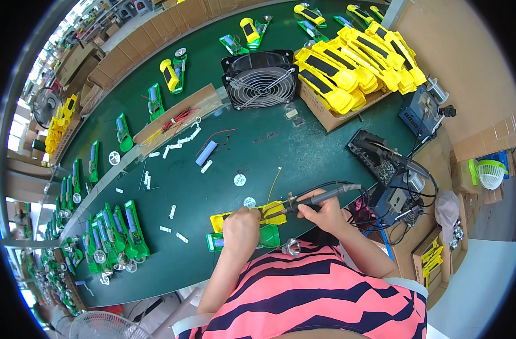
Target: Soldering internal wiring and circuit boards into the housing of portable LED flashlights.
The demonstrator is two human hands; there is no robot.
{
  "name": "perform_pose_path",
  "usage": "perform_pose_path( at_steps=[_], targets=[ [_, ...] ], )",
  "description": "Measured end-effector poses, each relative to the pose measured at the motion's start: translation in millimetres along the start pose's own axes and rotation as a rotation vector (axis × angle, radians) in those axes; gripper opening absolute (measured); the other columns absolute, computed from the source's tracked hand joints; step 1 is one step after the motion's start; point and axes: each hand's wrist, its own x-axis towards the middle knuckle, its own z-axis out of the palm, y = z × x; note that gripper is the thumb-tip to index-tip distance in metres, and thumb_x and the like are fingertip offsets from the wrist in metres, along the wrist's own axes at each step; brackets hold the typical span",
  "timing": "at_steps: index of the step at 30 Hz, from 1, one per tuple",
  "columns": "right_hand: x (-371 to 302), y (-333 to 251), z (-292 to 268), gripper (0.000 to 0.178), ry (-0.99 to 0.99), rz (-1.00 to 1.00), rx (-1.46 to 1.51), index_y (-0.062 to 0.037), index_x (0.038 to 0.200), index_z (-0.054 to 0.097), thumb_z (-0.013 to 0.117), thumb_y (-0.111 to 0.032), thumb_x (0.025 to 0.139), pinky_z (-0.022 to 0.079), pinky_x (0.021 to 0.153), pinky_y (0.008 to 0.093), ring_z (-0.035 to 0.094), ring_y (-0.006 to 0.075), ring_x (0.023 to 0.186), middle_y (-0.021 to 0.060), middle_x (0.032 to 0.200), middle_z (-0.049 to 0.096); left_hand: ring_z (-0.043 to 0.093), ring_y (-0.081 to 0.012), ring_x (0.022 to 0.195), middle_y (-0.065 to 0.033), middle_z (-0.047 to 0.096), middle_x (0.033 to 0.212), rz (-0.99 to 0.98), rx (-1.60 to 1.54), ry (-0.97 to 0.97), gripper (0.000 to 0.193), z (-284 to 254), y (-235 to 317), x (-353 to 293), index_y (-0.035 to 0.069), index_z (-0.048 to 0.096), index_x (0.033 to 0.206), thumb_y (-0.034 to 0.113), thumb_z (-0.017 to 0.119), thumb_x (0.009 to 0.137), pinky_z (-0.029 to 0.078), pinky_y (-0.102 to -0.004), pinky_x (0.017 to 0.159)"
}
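Observation:
My right hand [324,213] is closed round the handle of a soldering iron [340,191], with its tip pointing left over a yellow plastic casing [217,222]. My left hand [241,229] is pinched over the same casing, near the iron's tip; what its fingers hold is too small to make out. Just below, partly under my left hand and wrist, lies a green flashlight housing [268,236] with a silver reflector [292,247] at its right end. A thin yellow wire [275,183] rises from the casing.
A black fan [260,85] stands beyond my hands, beside a box heaped with yellow casings [328,70]. At right are a black soldering stand [371,155] and a blue station [419,116]. A blue battery [207,153] lies mid-table; green housings [113,231] cluster left.

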Motion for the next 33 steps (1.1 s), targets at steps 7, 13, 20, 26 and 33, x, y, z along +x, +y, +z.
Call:
perform_pose_path(
  at_steps=[7,13,20,26,33],
  targets=[
    [-19,-11,2,0.014,0.096,-0.2,0.032,0.0049,0.092,0.054,0.055,0.003,0.079,0.049,0.059,0.024,0.062,0.0147,0.064,0.0098,0.08,0.057,0.058,-0.0274,0.059,-0.0107,0.058,0.065,-0.006,0.012,0.024,0.004,0,0,0,0.006,0.061,0.065,0.009,0.059,0.068,0.046,-0.0368,0.055],
    [-36,-13,24,0.045,-0.045,-0.286,-0.31,0.0005,0.113,0.045,0.066,-0.01,0.074,0.041,0.088,0.0336,0.054,0.0234,0.099,0.0133,0.108,0.055,0.058,-0.0277,0.059,-0.0113,0.058,0.065,0.002,0.023,0.039,0.004,0,0,0,0.006,0.061,0.066,0.009,0.059,0.067,0.045,-0.0373,0.054],
    [-26,-4,45,0.076,-0.28,-0.207,-0.454,-0.0017,0.124,0.03,0.074,-0.021,0.064,0.018,0.106,0.0445,0.037,0.0344,0.119,0.0121,0.122,0.046,0.058,-0.0291,0.059,-0.0121,0.058,0.066,-0.023,0.006,0.045,0.005,-2,3,-2,0.005,0.061,0.066,0.01,0.062,0.066,0.045,-0.038,0.054],
    [-22,-1,46,0.069,-0.259,-0.376,-0.453,-0.0015,0.123,0.028,0.068,-0.012,0.067,0.017,0.105,0.0453,0.046,0.0352,0.108,0.0177,0.109,0.051,0.058,-0.0286,0.063,-0.012,0.058,0.072,0.023,-0.037,0.056,0.007,-16,2,-8,0.005,0.064,0.074,0.008,0.061,0.069,0.046,-0.0367,0.057],
    [14,-14,14,0.064,-0.248,-0.3,-0.546,-0.0137,0.122,0.046,0.071,-0.018,0.063,0.026,0.104,0.0422,0.037,0.0376,0.118,0.0104,0.122,0.044,0.054,-0.0259,0.08,-0.0076,0.057,0.083,0.255,-0.314,0.033,0.019,-50,-4,-18,0.004,0.061,0.08,0.0,0.064,0.062,0.044,-0.0336,0.068]
  ],
)
